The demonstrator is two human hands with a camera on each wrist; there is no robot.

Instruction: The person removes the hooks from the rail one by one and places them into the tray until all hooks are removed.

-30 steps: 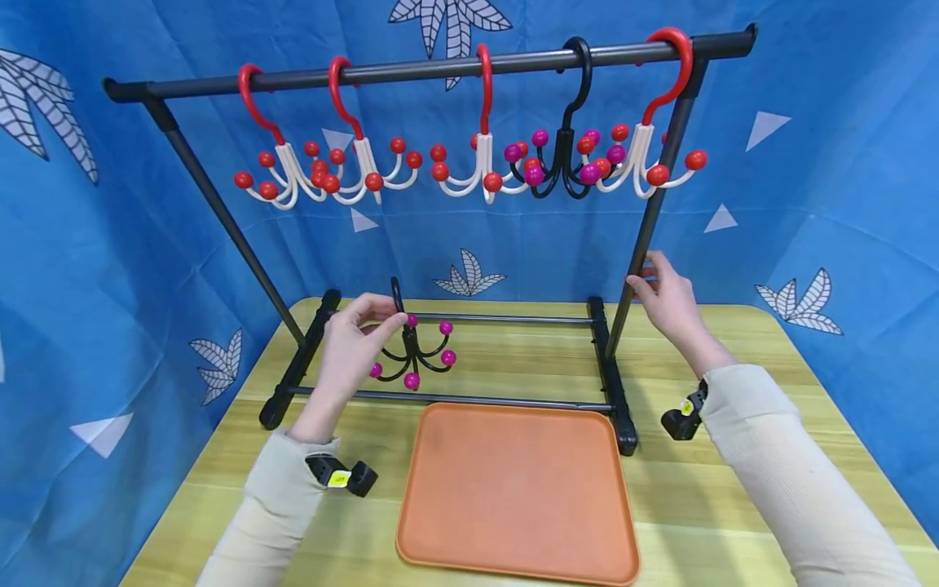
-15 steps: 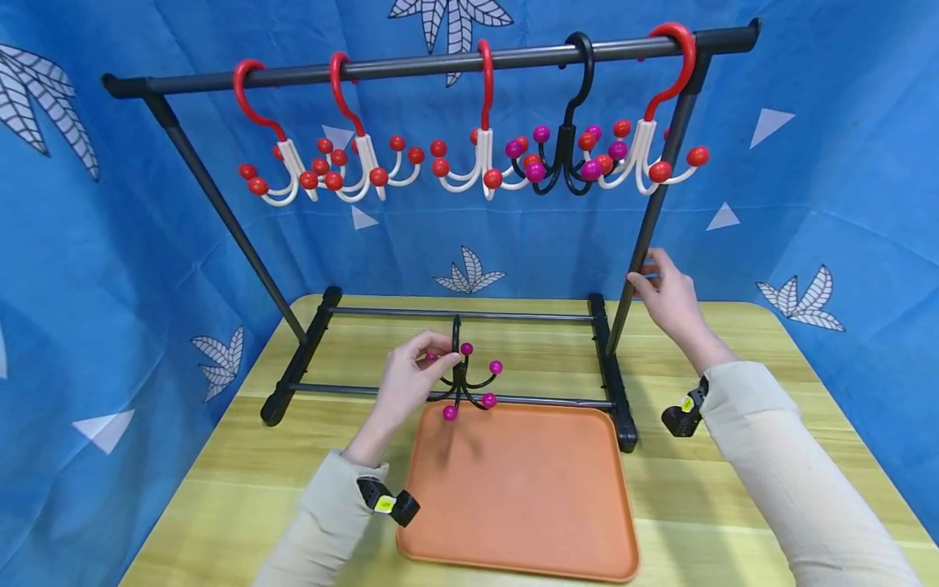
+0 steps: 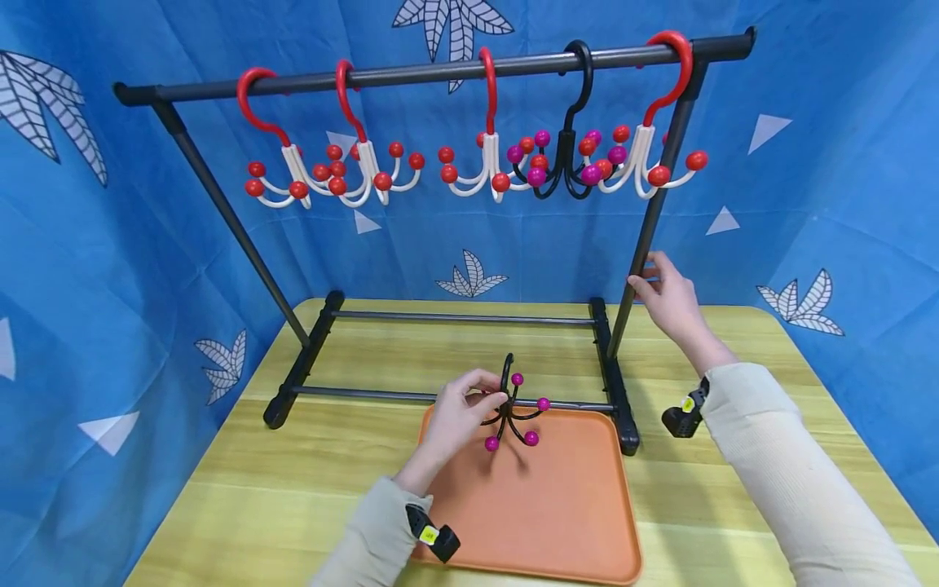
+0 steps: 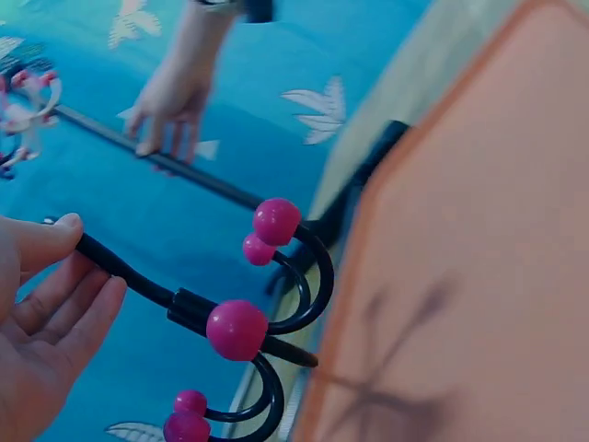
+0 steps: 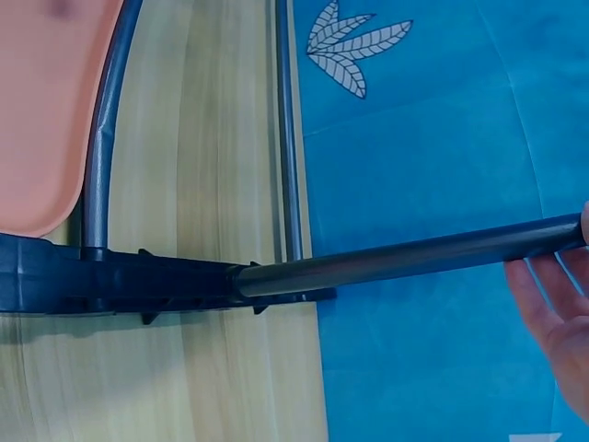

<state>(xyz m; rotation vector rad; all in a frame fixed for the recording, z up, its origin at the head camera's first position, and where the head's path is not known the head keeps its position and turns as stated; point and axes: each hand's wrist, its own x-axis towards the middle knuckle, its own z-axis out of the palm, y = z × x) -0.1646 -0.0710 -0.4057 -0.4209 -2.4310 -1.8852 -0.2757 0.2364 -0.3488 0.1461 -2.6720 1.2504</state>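
Note:
A black multi-arm hook hanger with magenta ball tips is pinched by its stem in my left hand. It is held above the back part of the orange tray and casts a shadow there. In the left wrist view, thumb and fingers meet round the curved black hook, with the magenta balls pointing away from the palm. My right hand grips the right upright post of the black rack about halfway up; in the right wrist view its fingers curl round the post.
Along the rack's top bar hang several hangers: red-and-white ones such as the leftmost, and a black one with magenta balls towards the right. The rack's base bars lie on the wooden table. A blue patterned cloth stands behind.
My left hand has carried the black hanger rightwards and nearer me, from inside the rack's base to over the tray. The leftmost hanger on the bar has turned slightly. My right hand stays on the post.

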